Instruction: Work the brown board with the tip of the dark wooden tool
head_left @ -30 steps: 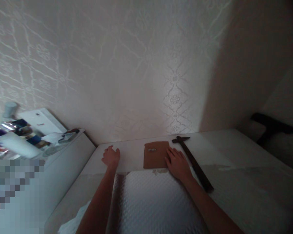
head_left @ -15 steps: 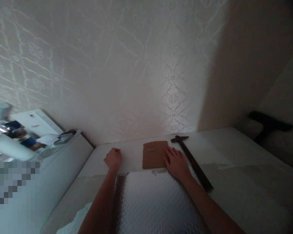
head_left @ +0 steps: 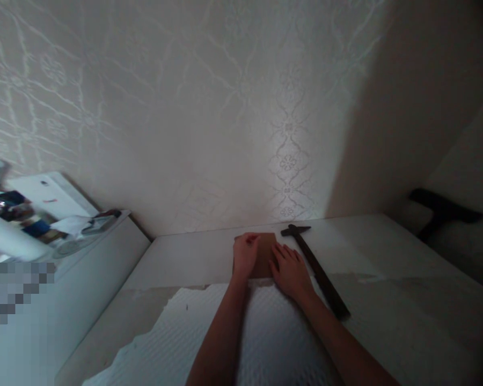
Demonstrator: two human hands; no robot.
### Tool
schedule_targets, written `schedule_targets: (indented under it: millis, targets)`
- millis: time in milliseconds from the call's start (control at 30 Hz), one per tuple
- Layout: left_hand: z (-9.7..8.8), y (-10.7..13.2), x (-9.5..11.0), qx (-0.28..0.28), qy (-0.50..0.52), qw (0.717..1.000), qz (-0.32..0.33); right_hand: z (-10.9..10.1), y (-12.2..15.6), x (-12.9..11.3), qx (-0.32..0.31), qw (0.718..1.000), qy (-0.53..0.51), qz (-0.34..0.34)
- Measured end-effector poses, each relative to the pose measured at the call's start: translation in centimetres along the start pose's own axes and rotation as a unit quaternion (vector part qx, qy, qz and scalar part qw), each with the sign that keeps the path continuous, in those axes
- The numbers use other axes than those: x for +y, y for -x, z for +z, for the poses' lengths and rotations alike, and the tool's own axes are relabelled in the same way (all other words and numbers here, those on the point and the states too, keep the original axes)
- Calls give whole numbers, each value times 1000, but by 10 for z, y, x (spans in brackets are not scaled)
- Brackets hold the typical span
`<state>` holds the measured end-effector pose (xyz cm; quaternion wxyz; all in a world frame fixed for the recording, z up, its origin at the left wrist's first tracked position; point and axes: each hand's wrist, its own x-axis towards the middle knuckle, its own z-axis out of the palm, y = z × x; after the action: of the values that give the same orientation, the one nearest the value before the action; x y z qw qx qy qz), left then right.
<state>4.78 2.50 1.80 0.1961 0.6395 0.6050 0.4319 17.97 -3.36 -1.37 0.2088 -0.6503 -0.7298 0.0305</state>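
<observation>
A square brown piece of cardboard (head_left: 265,262) lies on the white surface near the wall. My left hand (head_left: 245,254) is over its left part, with thumb and fingers pinched together; whatever they hold is too small or hidden to make out. It covers the spot where a small cluster of metal pieces lay. At the cardboard's right edge, my right hand (head_left: 292,271) rests with fingers stretched out, touching it. A hammer (head_left: 320,273) with a dark handle lies just right of that hand, its head toward the wall.
White textured sheeting (head_left: 177,332) spreads under my forearms. To the left stands a white cabinet (head_left: 100,268) topped with a white box (head_left: 54,195), a pale roll (head_left: 12,238) and assorted items. A dark T-shaped object (head_left: 443,206) is at the right, and patterned wallpaper (head_left: 209,134) rises behind.
My left hand has moved right, from the white surface beside the cardboard to over it, covering the metal pieces. My right hand has stayed at the cardboard's edge.
</observation>
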Motion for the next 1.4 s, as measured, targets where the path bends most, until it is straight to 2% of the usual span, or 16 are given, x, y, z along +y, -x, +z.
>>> schedule_targets:
  millis: [133,233,500,900,1233,1400]
  targets:
    - [-2,-4,-22,15,-2,1000,-16,-1,0,-1,-5,1000,-1,2]
    - [-4,-7,-29,7,-3,1000,-2,-1,0,0,-10,1000,-3,4]
    - [-3,-8,-26,-60,-100,993,22,-1,1,4,-7,1000,-25,1]
    - [-2,-5,-26,-54,-131,990,25,2,4,5,-1,1000,-23,-6]
    - [-3,-4,-25,-48,-112,992,21,-1,4,4,-10,1000,-24,-4]
    - [-4,-2,-20,-63,-127,990,21,2,4,4,2,1000,-16,-10]
